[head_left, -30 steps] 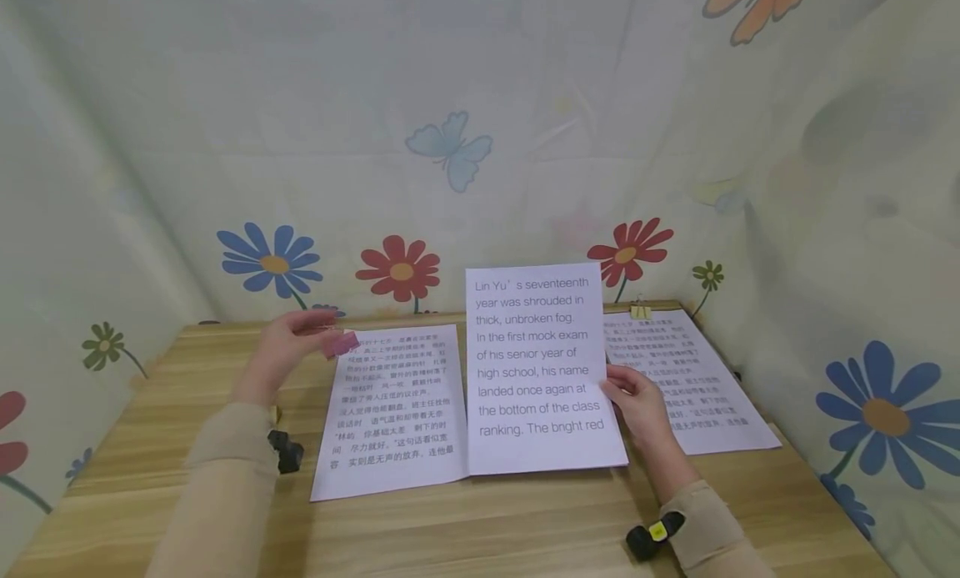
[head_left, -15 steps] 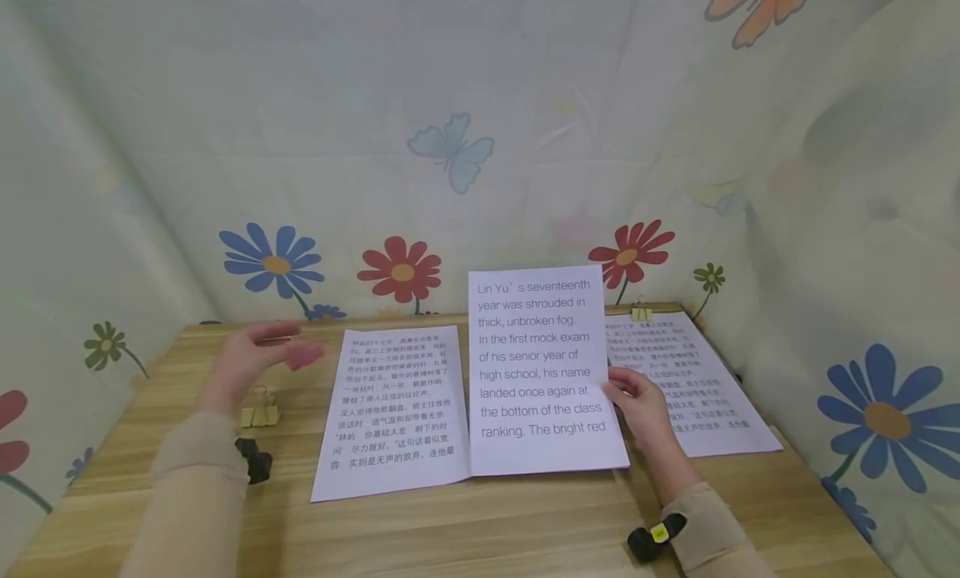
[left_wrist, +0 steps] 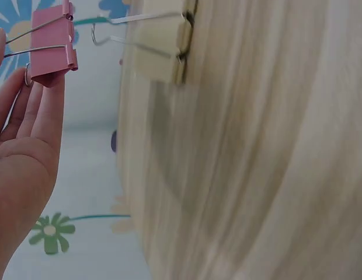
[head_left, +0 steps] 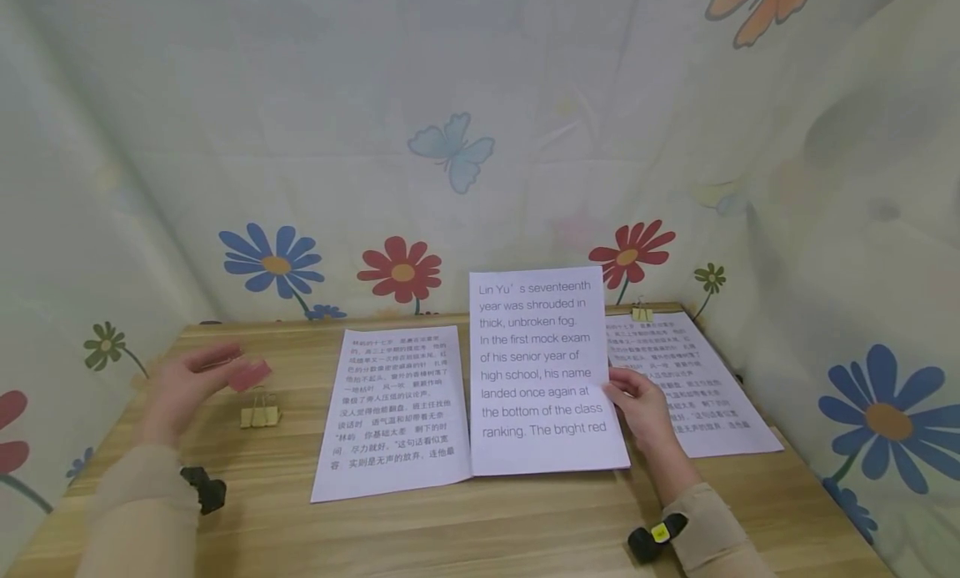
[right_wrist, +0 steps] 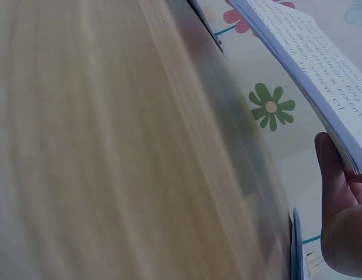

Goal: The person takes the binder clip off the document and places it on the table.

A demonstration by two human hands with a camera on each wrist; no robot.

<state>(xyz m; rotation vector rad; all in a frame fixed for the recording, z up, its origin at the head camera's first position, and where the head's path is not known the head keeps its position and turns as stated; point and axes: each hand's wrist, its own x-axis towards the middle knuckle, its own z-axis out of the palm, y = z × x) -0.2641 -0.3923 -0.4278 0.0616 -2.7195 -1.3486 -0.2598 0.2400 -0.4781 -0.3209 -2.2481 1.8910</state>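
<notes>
My left hand (head_left: 183, 390) holds a pink binder clip (left_wrist: 51, 44) by its wire handles, above the left part of the table. Close beside it, a yellow binder clip (head_left: 260, 413) stands on the wood with its handles up. My right hand (head_left: 641, 407) grips the right edge of a stack of sheets with English print (head_left: 543, 369), raised at a tilt; the right wrist view shows several layers in the stack (right_wrist: 309, 76). Left of this stack lies a sheet with Chinese print (head_left: 393, 411), its right side meeting the stack's lower left corner.
On the right, another Chinese-printed stack (head_left: 716, 394) lies partly behind the raised sheets, with a yellow binder clip (head_left: 642, 311) on its top edge. The wooden table (head_left: 420, 536) ends at a flower-patterned cloth backdrop (head_left: 337, 186).
My left hand has carried the pink clip leftward and down, away from the left sheet, uncovering the yellow clip on the table. The right hand and its sheets stay nearly still.
</notes>
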